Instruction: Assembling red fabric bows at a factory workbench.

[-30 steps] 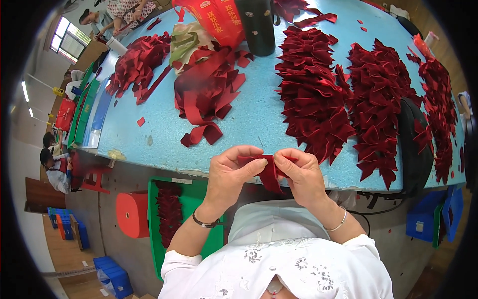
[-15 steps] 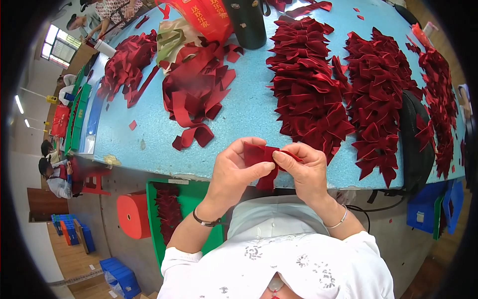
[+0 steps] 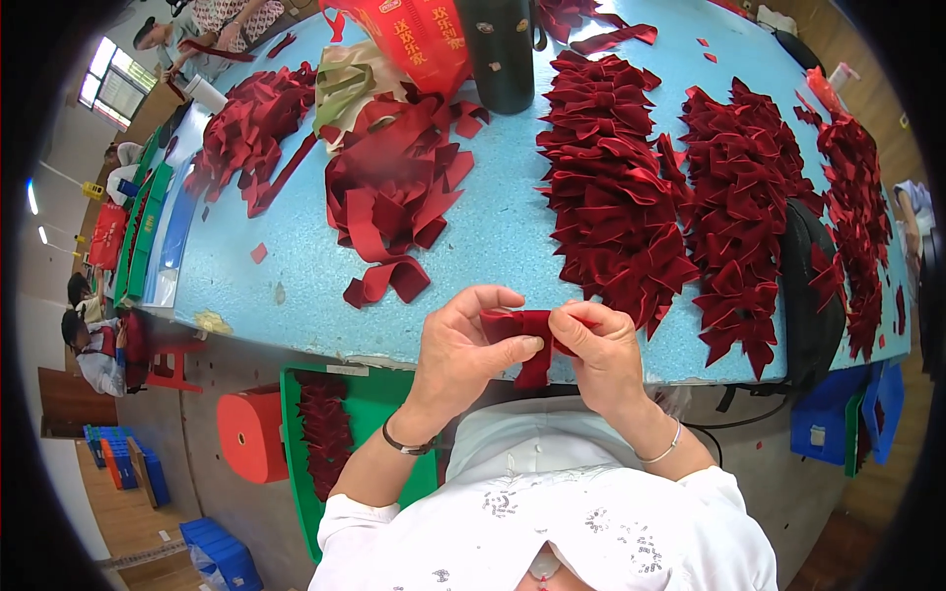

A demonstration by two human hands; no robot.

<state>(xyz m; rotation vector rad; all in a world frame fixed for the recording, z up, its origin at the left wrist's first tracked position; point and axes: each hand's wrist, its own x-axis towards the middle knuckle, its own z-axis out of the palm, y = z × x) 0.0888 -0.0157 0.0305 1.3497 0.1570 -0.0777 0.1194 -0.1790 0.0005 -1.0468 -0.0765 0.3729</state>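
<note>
A dark red velvet ribbon [image 3: 534, 367], folded into loops with a tail hanging down, is held at the table's near edge. My left hand [image 3: 465, 347] pinches its left loop between thumb and fingers. At the other side my right hand [image 3: 603, 353] is closed on the ribbon, thumb pressed near its middle; the right loop is mostly hidden by those fingers. Beyond my hands, loose cut ribbons [image 3: 386, 182] lie in a tangled heap. To the right of that heap, finished-looking bows [image 3: 611, 187] are packed in a long row, with another row of bows [image 3: 734, 217] beside it.
A dark tumbler [image 3: 501, 59] and red bag [image 3: 414, 44] stand at the back. More ribbons [image 3: 251, 128] lie left, and a black bag [image 3: 816, 295] sits right. Below the blue table [image 3: 296, 295] are a green crate [image 3: 384, 399] and red roll [image 3: 251, 433]. Other people work at far left.
The view has shifted slightly. The ribbon's centre now lies flatter and more level between my hands, and the right loop has become more hidden behind my right fingers. Both hands still hold it.
</note>
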